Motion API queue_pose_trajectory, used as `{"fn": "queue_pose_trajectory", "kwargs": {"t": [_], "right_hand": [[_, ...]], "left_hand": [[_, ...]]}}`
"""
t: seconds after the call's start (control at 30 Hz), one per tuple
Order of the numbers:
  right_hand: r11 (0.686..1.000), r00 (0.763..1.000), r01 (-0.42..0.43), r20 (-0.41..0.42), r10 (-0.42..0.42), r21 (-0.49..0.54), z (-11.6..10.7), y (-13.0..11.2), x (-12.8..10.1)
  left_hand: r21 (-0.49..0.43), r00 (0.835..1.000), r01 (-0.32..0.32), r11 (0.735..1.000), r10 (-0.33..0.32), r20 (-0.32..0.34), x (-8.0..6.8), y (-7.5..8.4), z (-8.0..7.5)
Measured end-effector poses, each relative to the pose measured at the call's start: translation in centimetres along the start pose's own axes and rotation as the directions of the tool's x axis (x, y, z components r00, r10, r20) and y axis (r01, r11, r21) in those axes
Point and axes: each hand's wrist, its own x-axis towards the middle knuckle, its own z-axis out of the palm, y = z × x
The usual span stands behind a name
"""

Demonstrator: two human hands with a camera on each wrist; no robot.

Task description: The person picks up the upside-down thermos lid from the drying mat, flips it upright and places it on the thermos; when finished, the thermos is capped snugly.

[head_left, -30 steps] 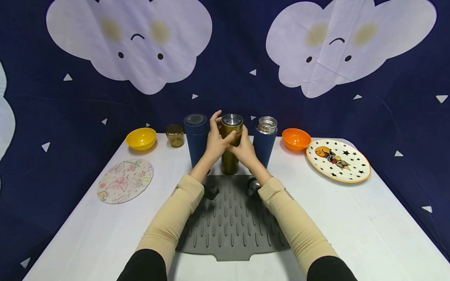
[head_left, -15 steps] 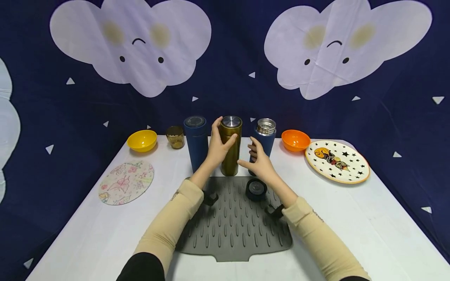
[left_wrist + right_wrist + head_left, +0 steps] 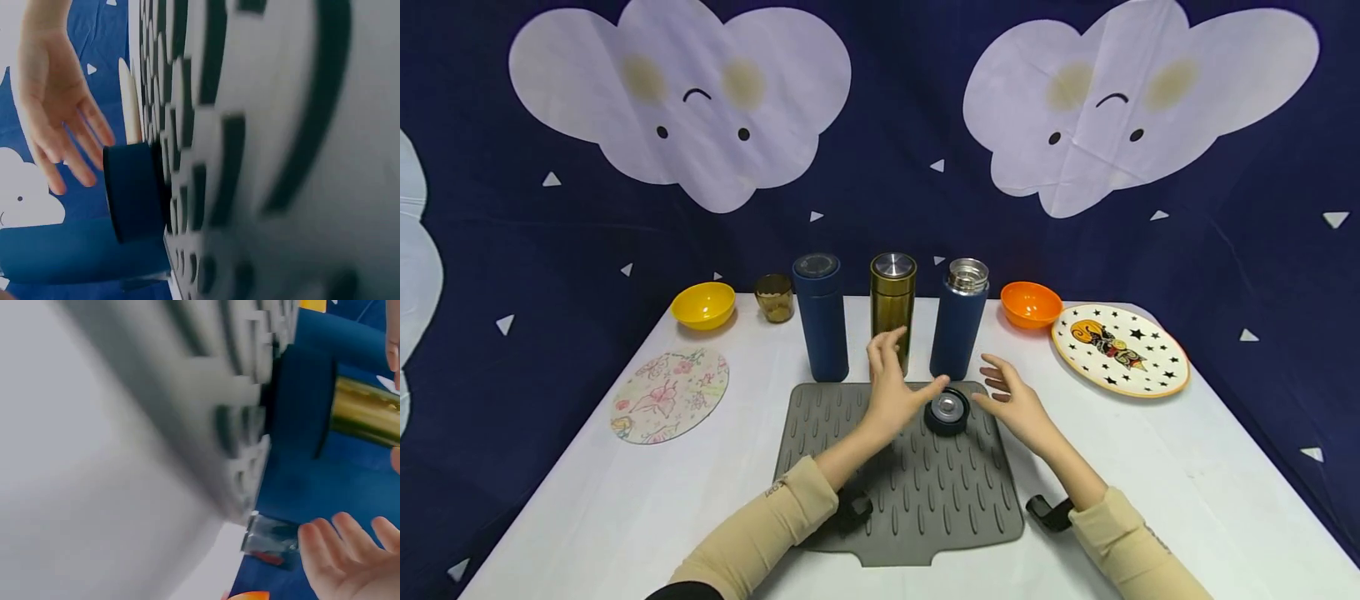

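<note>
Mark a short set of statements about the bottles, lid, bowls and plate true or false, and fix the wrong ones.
1. The dark lid lies on the gray mat. True.
2. The gold bottle is the uncapped one. False: it is capped; the right-hand blue bottle is open.
3. The starry plate is beside the orange bowl. True.
4. The right grip holds the gold bottle. False: it holds nothing, near the dark lid.

A yellow bowl sits left; a starry plate lies right.
</note>
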Motion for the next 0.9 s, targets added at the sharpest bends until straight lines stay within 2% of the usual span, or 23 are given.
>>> {"fn": "queue_pose_trajectory", "kwargs": {"t": [0.07,0.1,0.17,0.23,0.27,0.33,0.43,0.57,0.67,0.77,0.9], "right_hand": [[0.999,0.999,-0.042,0.028,0.043,-0.022,0.0,0.5,-0.3],[0.998,0.997,-0.06,0.044,0.062,-0.027,0.0,0.7,-0.5],[0.995,0.993,-0.088,0.072,0.09,-0.035,0.0,1.0,-0.7],[0.994,0.99,-0.105,0.094,0.108,-0.041,0.1,1.3,-0.8],[0.993,0.988,-0.111,0.103,0.115,-0.043,0.1,1.4,-0.8],[0.991,0.986,-0.119,0.113,0.124,-0.055,0.1,1.5,-0.9],[0.991,0.985,-0.117,0.12,0.125,-0.069,0.2,1.6,-0.9],[0.99,0.984,-0.122,0.121,0.13,-0.075,0.2,1.7,-0.8],[0.989,0.983,-0.127,0.123,0.136,-0.073,0.1,1.6,-0.8],[0.99,0.983,-0.126,0.123,0.133,-0.064,0.0,1.3,-0.8],[0.995,0.99,-0.095,0.102,0.097,-0.024,-0.3,0.3,-0.5]], "left_hand": [[0.075,0.99,0.045,0.996,-0.055,0.133,-0.4,-0.1,0.6],[0.126,0.975,0.065,0.99,-0.09,0.202,-0.4,-0.2,0.8],[0.228,0.934,0.076,0.971,-0.15,0.326,-0.3,-0.4,1.3],[0.306,0.885,0.068,0.95,-0.199,0.42,0.0,-0.9,1.8],[0.332,0.864,0.063,0.941,-0.218,0.454,0.1,-1.1,2.0],[0.377,0.834,0.036,0.926,-0.235,0.498,0.3,-1.2,2.2],[0.412,0.808,0.016,0.911,-0.255,0.532,0.6,-1.4,2.4],[0.438,0.807,-0.039,0.898,-0.231,0.544,0.8,-1.9,2.6],[0.443,0.821,-0.094,0.892,-0.182,0.541,0.9,-2.2,2.5],[0.419,0.845,-0.115,0.901,-0.133,0.518,1.3,-2.0,2.1],[0.345,0.891,-0.098,0.933,-0.072,0.448,2.2,-0.7,0.8]]}}
